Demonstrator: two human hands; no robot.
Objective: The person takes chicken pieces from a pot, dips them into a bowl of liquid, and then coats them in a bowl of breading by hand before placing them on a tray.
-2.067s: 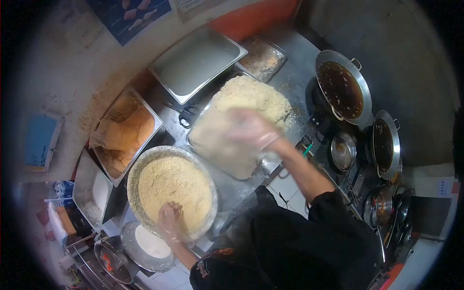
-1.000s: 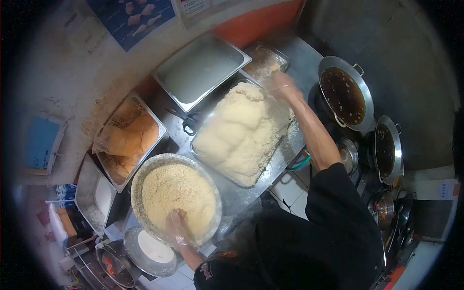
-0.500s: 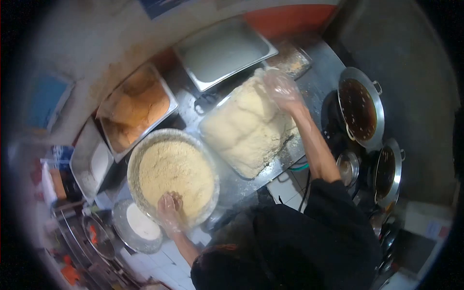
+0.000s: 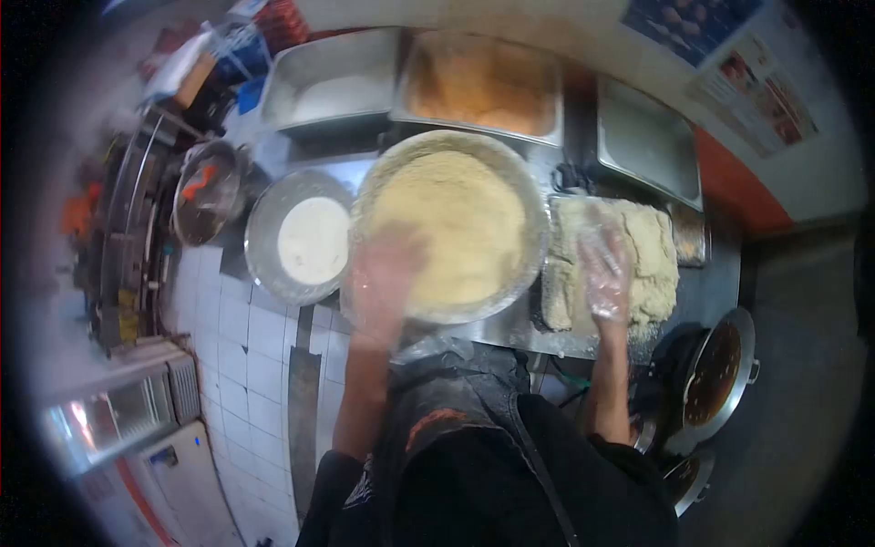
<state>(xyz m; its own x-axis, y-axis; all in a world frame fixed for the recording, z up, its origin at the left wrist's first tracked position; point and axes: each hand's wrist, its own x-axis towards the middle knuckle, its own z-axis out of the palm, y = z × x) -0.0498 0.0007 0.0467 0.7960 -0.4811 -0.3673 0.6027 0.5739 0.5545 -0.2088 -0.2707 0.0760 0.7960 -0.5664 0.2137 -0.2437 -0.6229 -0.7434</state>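
My left hand (image 4: 390,269) is smeared by motion over the left side of a large round basin (image 4: 538,223) of pale yellow flour (image 4: 469,205). Its fingers cannot be made out. My right hand (image 4: 605,269), in a clear plastic glove, lies on a heap of flour-coated pieces (image 4: 652,251) to the right of the basin. Its fingers are stretched out, with nothing visible gripped in them. The heap covers most of the tray beneath it.
Left of the basin stands a metal bowl (image 4: 264,242) with white liquid (image 4: 314,242). Behind are a steel pan (image 4: 283,105), a pan of orange powder (image 4: 483,87) and another pan (image 4: 649,146). Woks of dark liquid (image 4: 713,374) stand at the right.
The view has turned, so the basin now appears nearer the middle. My right hand has moved from the heap's far edge toward its nearer left part. My left hand has become blurred over the basin.
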